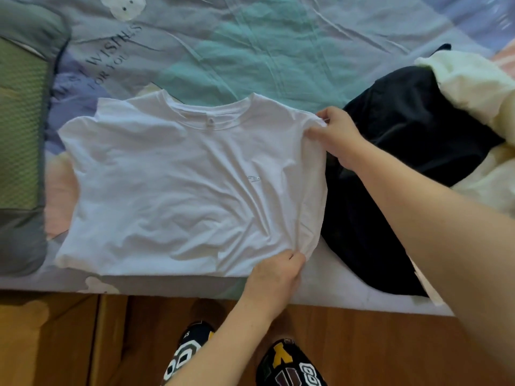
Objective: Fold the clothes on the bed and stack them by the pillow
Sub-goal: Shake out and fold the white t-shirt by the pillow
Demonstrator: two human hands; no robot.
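Observation:
A white T-shirt (pixel 172 185) lies spread front-up on the bed, collar toward the far side. My right hand (pixel 338 135) pinches its right shoulder edge. My left hand (pixel 274 271) pinches the shirt's lower right hem near the bed's front edge. The shirt's right side is folded in between my two hands. A black garment (pixel 390 174) lies crumpled just right of the shirt, partly under my right forearm. A cream garment (pixel 473 87) is heaped at the far right. A green and grey pillow (pixel 22 129) sits at the left edge.
The bedsheet (pixel 250 51) is patterned in teal, lilac and pink with printed words. The bed's front edge runs across the lower part of the view, with a wooden floor (pixel 83 338) below. My patterned slippers (pixel 289 366) stand on the floor.

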